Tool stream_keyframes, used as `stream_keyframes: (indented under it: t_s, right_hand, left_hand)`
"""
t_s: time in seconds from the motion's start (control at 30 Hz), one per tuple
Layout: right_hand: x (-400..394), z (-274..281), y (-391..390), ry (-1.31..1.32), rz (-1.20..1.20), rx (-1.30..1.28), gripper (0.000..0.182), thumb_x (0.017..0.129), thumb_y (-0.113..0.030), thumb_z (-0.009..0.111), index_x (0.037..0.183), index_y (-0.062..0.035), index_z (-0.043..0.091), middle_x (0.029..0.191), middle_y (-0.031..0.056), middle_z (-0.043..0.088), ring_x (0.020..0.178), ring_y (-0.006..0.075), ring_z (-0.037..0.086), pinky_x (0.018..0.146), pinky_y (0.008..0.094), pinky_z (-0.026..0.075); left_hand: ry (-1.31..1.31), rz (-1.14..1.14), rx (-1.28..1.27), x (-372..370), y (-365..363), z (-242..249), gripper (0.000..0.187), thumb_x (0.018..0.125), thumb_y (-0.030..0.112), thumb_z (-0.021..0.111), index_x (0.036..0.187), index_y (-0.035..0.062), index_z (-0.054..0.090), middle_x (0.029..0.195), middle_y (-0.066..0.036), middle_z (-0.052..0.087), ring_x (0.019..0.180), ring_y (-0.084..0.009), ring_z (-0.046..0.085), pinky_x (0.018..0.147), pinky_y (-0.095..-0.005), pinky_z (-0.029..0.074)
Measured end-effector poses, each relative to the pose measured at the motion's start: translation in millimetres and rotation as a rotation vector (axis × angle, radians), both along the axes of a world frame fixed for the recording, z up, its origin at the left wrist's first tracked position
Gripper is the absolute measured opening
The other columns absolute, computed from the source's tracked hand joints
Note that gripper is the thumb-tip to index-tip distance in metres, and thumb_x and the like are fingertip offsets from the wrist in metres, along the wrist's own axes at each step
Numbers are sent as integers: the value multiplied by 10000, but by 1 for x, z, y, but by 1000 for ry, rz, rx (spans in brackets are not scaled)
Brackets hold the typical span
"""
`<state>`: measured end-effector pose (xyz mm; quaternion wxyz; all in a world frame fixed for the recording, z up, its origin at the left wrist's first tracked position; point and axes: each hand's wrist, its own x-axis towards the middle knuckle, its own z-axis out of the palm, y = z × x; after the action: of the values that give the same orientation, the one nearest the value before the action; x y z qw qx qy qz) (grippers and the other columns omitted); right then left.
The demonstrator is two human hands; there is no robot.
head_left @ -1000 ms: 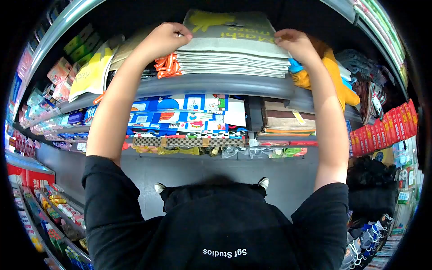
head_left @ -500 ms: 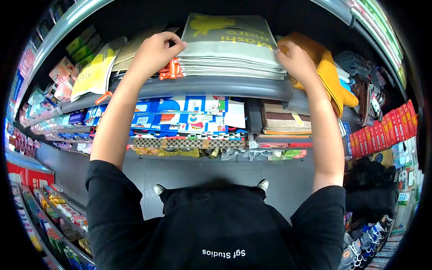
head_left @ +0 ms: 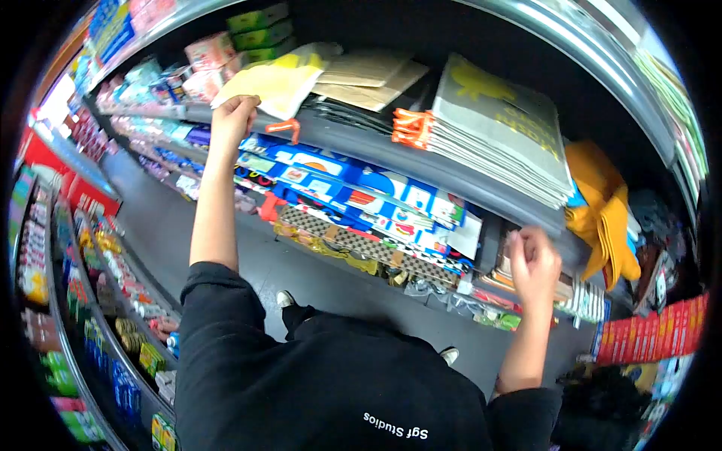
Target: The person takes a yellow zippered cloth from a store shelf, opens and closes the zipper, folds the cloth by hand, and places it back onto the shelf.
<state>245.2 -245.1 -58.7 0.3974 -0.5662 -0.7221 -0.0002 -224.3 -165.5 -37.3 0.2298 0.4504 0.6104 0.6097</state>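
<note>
My left hand (head_left: 236, 119) is closed on the near left corner of a flat yellow-and-white printed mat (head_left: 274, 79), which lies on the upper shelf. An orange tag (head_left: 284, 129) hangs from the mat's front edge. My right hand (head_left: 532, 263), loosely curled and slightly blurred, hovers in front of the lower shelf with nothing visible in its fingers. Above and left of it sits a neat stack of grey mats (head_left: 496, 124) with yellow print. Orange tags (head_left: 413, 128) bunch at that stack's left corner.
Brown flat packs (head_left: 368, 79) lie between the yellow mat and the grey stack. Mustard-yellow cloth (head_left: 602, 210) drapes over the shelf edge on the right. Blue patterned goods (head_left: 361, 188) fill the shelf below. Red packages (head_left: 654, 331) hang at far right; stocked shelving (head_left: 113, 316) stands at left.
My view has swung left. My left hand has gone from the grey stack to the yellow mat and closed on it. My right hand has left the stack and dropped lower.
</note>
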Motion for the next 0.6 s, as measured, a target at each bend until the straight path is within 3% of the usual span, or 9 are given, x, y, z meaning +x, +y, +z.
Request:
stream_keyframes:
  t_s: [0.1,0.17,0.23,0.37,0.5,0.6]
  right_hand:
    - [-11,-36,-7,70,-16,-180,144,759,-169,646,758,-41,580,531,84,447,465,204,435,455,336,350]
    - [-19,-49,-13,71,2,-225,138,759,-176,645,776,-50,590,534,88,454,469,210,447,459,334,358]
    - [-20,-63,-17,74,10,-218,143,760,-184,643,780,-50,598,522,86,460,461,209,457,454,335,361]
    - [-15,-69,-27,41,-38,-341,175,762,-219,644,775,-48,608,503,82,477,446,222,475,449,344,374]
    - [-4,-79,-36,-1,-122,-346,175,759,-226,641,771,-54,609,511,92,501,466,246,511,471,356,403]
    - [1,-81,-41,-4,-160,-361,169,756,-224,639,764,-58,608,518,100,514,480,262,528,482,364,416]
  left_hand:
    - [-243,179,56,-30,-1,-15,227,800,179,594,979,41,615,761,28,591,579,-23,485,450,-163,332]
    - [-454,180,142,-56,5,-28,330,855,190,541,1134,16,504,1023,-66,611,723,-85,539,524,-208,408]
    - [-603,103,179,-75,11,-37,309,867,167,525,1127,5,485,1022,-94,601,723,-121,545,568,-245,432]
    - [-684,58,213,-92,21,-45,249,872,136,508,1076,-3,472,1035,-132,589,699,-134,543,526,-219,426]
    - [-727,64,211,-99,36,-40,262,862,164,534,1075,18,491,883,-68,585,684,-124,554,490,-215,414]
    - [-513,113,232,-80,41,-26,270,853,178,561,1086,54,505,806,-34,549,637,-99,529,438,-197,343]
